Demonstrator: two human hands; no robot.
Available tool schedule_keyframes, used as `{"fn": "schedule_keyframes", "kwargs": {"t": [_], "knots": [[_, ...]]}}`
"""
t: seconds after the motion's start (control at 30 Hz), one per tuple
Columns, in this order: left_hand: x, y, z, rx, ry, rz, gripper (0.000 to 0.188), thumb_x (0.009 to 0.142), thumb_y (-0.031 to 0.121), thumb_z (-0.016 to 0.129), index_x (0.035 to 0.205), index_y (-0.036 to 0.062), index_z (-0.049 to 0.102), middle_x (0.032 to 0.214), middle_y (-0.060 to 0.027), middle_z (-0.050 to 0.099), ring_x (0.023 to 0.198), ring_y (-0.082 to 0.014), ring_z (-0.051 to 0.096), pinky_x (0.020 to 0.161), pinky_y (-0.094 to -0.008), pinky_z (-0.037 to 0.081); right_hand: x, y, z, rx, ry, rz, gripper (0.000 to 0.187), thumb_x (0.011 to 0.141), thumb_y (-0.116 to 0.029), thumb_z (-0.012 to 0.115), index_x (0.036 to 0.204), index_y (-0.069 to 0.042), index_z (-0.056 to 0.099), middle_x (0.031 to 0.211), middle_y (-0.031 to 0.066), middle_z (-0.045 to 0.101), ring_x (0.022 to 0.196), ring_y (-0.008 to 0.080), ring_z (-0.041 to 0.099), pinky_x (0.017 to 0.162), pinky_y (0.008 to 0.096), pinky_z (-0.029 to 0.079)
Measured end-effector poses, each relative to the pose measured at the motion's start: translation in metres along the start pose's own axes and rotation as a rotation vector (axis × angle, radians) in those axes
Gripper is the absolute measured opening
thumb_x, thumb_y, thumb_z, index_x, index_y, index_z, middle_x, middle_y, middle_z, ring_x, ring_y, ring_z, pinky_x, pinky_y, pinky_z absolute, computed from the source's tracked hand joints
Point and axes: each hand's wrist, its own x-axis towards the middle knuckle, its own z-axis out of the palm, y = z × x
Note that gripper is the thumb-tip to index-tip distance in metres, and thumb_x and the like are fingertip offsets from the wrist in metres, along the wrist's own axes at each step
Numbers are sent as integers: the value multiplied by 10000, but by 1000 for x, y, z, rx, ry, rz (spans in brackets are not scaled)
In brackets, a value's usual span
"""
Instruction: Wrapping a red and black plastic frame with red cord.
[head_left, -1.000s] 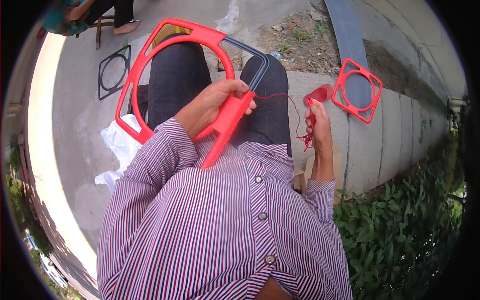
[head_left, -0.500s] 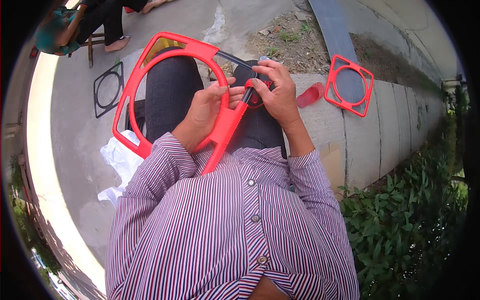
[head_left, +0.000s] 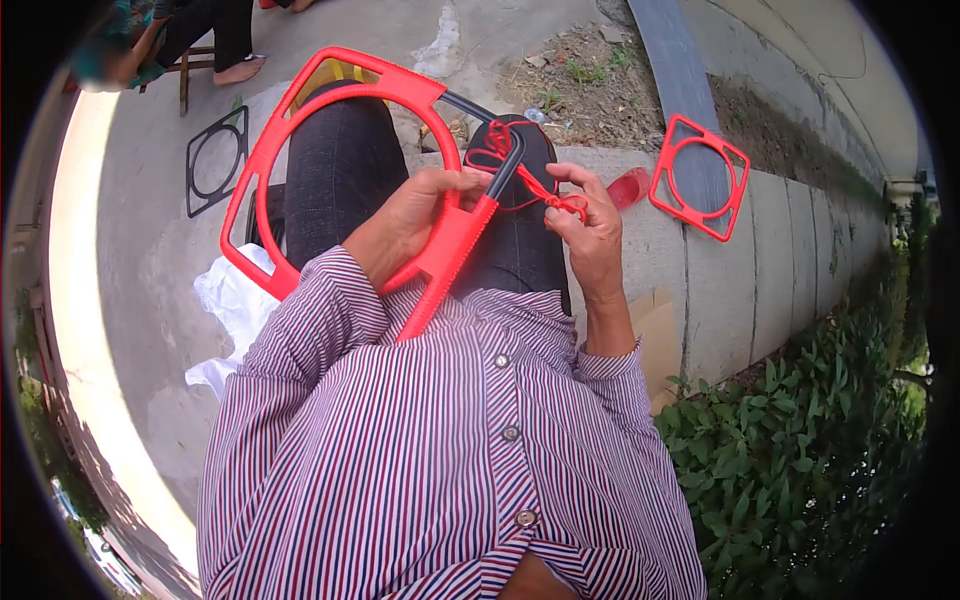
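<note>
Across my lap lies a square frame (head_left: 452, 252) with a round ring inside, mostly wrapped in red cord. Its far right corner (head_left: 514, 150) is bare and shows thin black rods. My left hand (head_left: 405, 215) grips the wrapped ring and side bar just below that corner, fingers partly hidden behind. To the right of the corner, my right hand (head_left: 592, 235) pinches a small bundle of red cord (head_left: 538, 186) between thumb and fingers. Strands run from the bundle to the bare corner, and loose loops hang around it over my right knee.
A similar red frame (head_left: 712, 138) lies at the right, near a red shoe (head_left: 628, 188). A bare black frame (head_left: 188, 178) is on the ground at left. White plastic (head_left: 235, 310) lies beside my left leg. Leafy plants (head_left: 790, 450) edge the right. Another person (head_left: 195, 35) sits far left.
My right hand has moved right and down, away from the bare corner, drawing the red cord bundle with it. The left hand has slid slightly on the frame; its fingers are now closed round it.
</note>
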Motion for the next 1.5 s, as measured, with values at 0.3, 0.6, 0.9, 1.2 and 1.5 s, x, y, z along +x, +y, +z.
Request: {"fn": "schedule_keyframes", "kwargs": {"t": [0.3, 0.6, 0.9, 1.2, 1.5], "knots": [[-6, 7, 10, 265, 125, -144, 190, 839, 99, 647, 940, -42, 571, 755, -173, 661, 565, -216, 653, 524, -282, 558, -44, -53, -130, 1249, 18, 189, 242, 854, -149, 626, 999, -17, 484, 630, 39, 451, 559, 101, 419, 463, 205, 369], [-5, 0, 18, 197, 119, -121, 177, 855, 117, 641, 906, -31, 558, 713, -149, 635, 579, -210, 660, 505, -293, 575, -24, -11, 7, 626, -74, 651, 160, 925, -138, 569, 1033, -29, 523, 698, 1, 549, 553, 51, 463, 486, 181, 367], [0, 3, 18, 193, 151, -80, 156, 827, 100, 646, 868, -8, 541, 685, -95, 573, 566, -223, 655, 450, -328, 572, -29, -31, -7, 689, -193, 619, 104, 892, -41, 574, 950, -39, 487, 675, -14, 531, 543, 30, 445, 484, 180, 347], [-5, 22, 4, 149, 85, -184, 124, 833, 52, 631, 858, 4, 519, 720, -125, 580, 615, -271, 663, 520, -376, 592, -29, -18, -56, 640, 19, 644, 112, 905, -100, 569, 990, -27, 567, 806, -6, 542, 517, 29, 384, 452, 173, 295], [-19, 8, 19, 166, 63, -128, 130, 841, 67, 632, 871, -30, 550, 710, -159, 620, 592, -248, 662, 507, -342, 589, 4, -2, 46, 497, -42, 455, 561, 786, -95, 646, 1312, -21, 463, 855, 53, 578, 742, 129, 578, 633, 270, 470]]}}
